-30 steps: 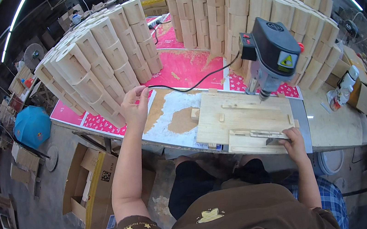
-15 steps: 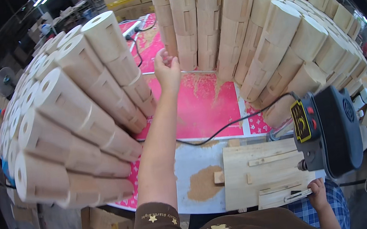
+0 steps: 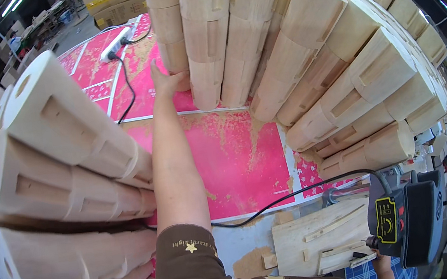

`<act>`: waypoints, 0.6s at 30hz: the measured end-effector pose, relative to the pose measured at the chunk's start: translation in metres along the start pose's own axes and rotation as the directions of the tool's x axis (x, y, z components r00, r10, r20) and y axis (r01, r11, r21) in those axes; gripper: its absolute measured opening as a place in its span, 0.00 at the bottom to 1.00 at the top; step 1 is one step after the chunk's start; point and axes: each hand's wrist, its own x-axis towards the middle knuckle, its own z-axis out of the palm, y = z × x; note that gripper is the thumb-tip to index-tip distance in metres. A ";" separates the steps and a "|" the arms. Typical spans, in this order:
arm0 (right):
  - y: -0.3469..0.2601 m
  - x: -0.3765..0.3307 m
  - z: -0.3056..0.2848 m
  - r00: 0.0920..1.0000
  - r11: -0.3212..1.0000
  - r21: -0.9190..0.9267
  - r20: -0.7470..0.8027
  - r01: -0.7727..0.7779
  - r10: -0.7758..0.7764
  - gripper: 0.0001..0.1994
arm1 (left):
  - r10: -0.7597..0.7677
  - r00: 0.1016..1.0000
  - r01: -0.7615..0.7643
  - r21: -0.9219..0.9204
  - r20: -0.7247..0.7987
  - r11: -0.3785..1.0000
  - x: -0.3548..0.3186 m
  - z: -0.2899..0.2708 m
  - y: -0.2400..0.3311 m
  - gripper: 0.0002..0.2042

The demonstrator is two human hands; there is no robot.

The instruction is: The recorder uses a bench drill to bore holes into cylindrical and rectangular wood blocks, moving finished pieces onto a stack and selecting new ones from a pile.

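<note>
Landmark for positions: drill press.

Left arm: nearly straight, well left of the drill press and reaching past it to the far side. Forearm slopes away from the body with a slight lean to the left; brown sleeve ends above the elbow. Left hand is low beside the foot of a column of wooden blocks, far beyond the drill press and to its left. One digit points up and away, the others go right toward the lowest block; hand looks open, digits spread. Contact with the block cannot be told; nothing seen lifted.

Right arm: only a short part shows, just below the drill press. Right hand is mostly hidden behind the drill press, nearest the end of some wood strips. Finger opening and grip cannot be told.

Column position: left end of the large block stack, which curves around beyond the drill press. Second block stack lies far left of the drill press, left of the forearm.

Around: wooden board just left of the drill press, the wood strips lying on it. Black cord runs left from the drill press across the near edge of the pink table cover. White power strip far beyond the drill press to the left, past the left hand.
</note>
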 end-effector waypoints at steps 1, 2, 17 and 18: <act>-0.022 0.003 0.002 0.975 0.988 -0.078 0.186 0.135 -0.119 0.06 | 0.034 0.998 -0.024 -0.167 0.061 0.986 0.004 0.004 -0.010 0.50; -0.034 0.002 0.007 0.979 0.988 -0.081 0.169 0.130 -0.115 0.06 | 0.081 0.989 -0.035 -0.342 0.120 0.939 0.006 0.013 -0.007 0.48; 0.025 0.013 -0.009 0.961 0.912 0.410 0.250 0.005 -0.118 0.22 | 0.023 1.000 -0.028 -0.281 -0.021 0.959 -0.014 0.015 0.032 0.40; -0.007 0.011 0.004 0.959 0.911 0.411 0.263 -0.008 -0.110 0.22 | 0.019 0.999 -0.027 -0.270 -0.034 0.962 -0.016 0.012 0.028 0.40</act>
